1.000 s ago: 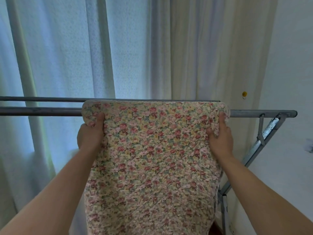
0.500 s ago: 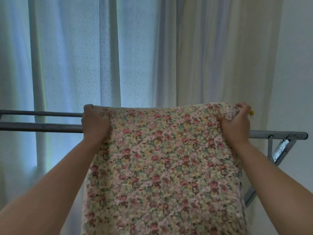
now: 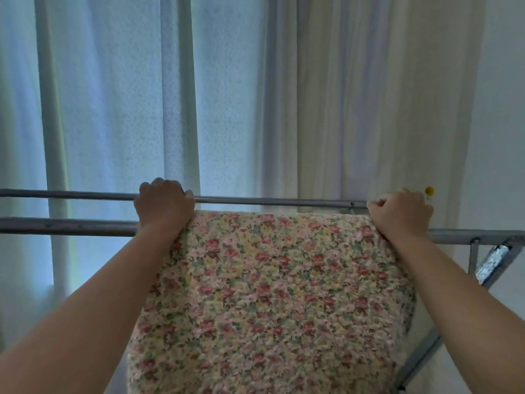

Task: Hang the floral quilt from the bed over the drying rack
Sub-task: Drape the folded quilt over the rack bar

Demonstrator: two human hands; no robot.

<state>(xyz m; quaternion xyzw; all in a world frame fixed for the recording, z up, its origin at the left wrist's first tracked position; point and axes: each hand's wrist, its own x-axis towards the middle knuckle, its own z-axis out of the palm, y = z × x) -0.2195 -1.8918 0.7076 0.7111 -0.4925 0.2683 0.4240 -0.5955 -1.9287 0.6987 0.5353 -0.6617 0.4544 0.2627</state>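
Note:
The floral quilt [image 3: 272, 294], pink and yellow flowers on cream, hangs down over the near bar of the grey metal drying rack [image 3: 68, 226]. Its top fold lies across the near bar and reaches toward the far bar [image 3: 270, 201]. My left hand [image 3: 163, 204] grips the quilt's upper left corner, fingers curled over the fold. At the upper right corner my right hand [image 3: 400, 213] grips the fold the same way. The far side of the quilt is hidden behind the fold.
White sheer curtains [image 3: 119, 109] and a cream curtain [image 3: 355, 95] hang right behind the rack. The rack's right end bracket and slanted leg [image 3: 491, 263] stand beside a white wall [image 3: 502, 137]. A small yellow pin [image 3: 429, 190] sits by my right hand.
Both hands have gone from the quilt's sides below the bar up to its top fold and now curl over it near the far bar. The view has tilted upward.

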